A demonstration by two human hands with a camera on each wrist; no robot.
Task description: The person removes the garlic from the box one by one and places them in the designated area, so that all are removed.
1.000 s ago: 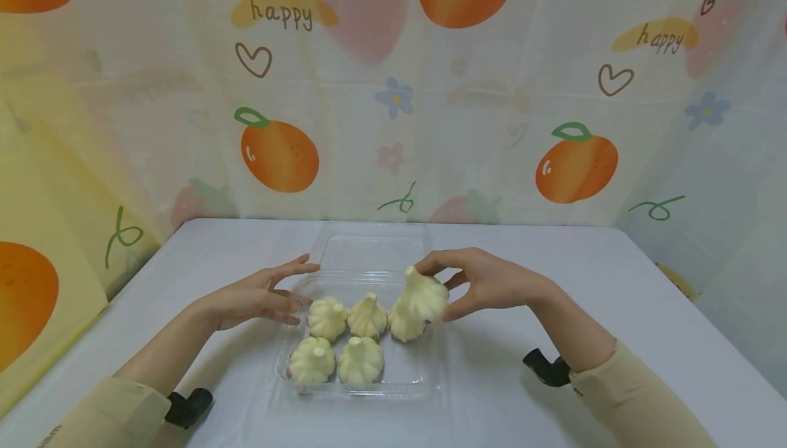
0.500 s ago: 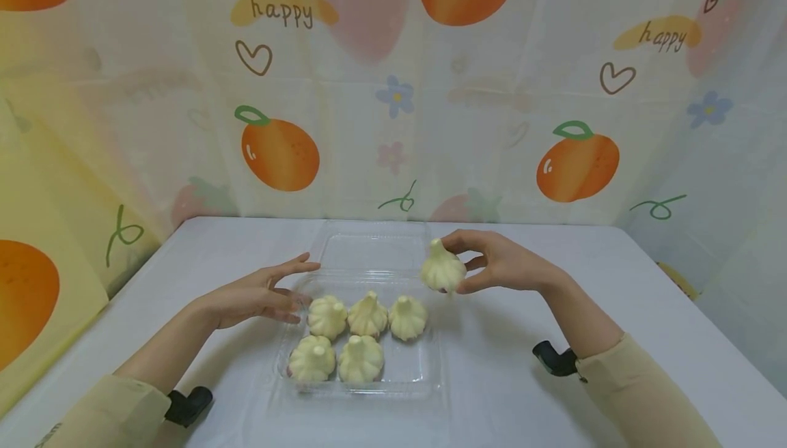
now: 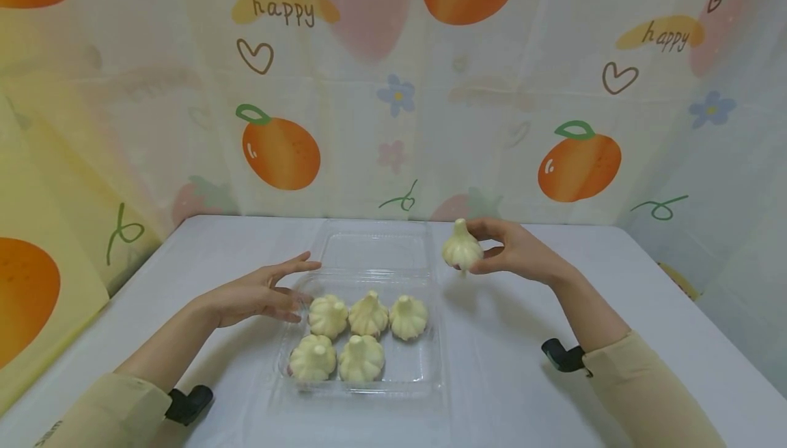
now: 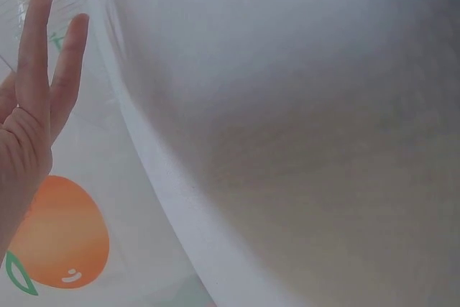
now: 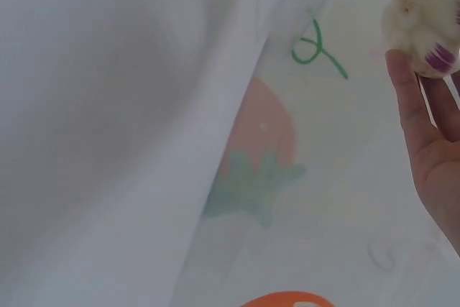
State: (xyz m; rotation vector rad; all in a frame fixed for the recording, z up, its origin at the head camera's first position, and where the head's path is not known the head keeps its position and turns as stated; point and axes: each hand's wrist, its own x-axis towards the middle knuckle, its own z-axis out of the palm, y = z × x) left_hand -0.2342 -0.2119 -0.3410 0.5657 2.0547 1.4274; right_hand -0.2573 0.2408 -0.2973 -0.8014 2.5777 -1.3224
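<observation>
My right hand (image 3: pixel 522 251) pinches a pale garlic bulb (image 3: pixel 462 247) between fingers and thumb, raised above the table right of the box. Purple streaks show on the underside of that bulb (image 5: pixel 424 26) in the right wrist view. A clear plastic box (image 3: pixel 408 365) lies with its lid (image 3: pixel 375 251) folded back. Inside are several garlic bulbs: three in the far row, including the far right bulb (image 3: pixel 408 317), and two in the near row. At the box's left side rests my left hand (image 3: pixel 253 296); its extended fingers (image 4: pixel 34 55) show in the left wrist view.
A white cloth covers the table (image 3: pixel 529 393). Behind it hangs a printed curtain (image 3: pixel 455 120) with oranges, hearts and flowers. Black wrist mounts (image 3: pixel 190 405) poke out near both sleeves.
The right hand has lifted the garlic bulb from over the far right bulb in the box, moving it up and to the right. The left hand has stayed at the box's side.
</observation>
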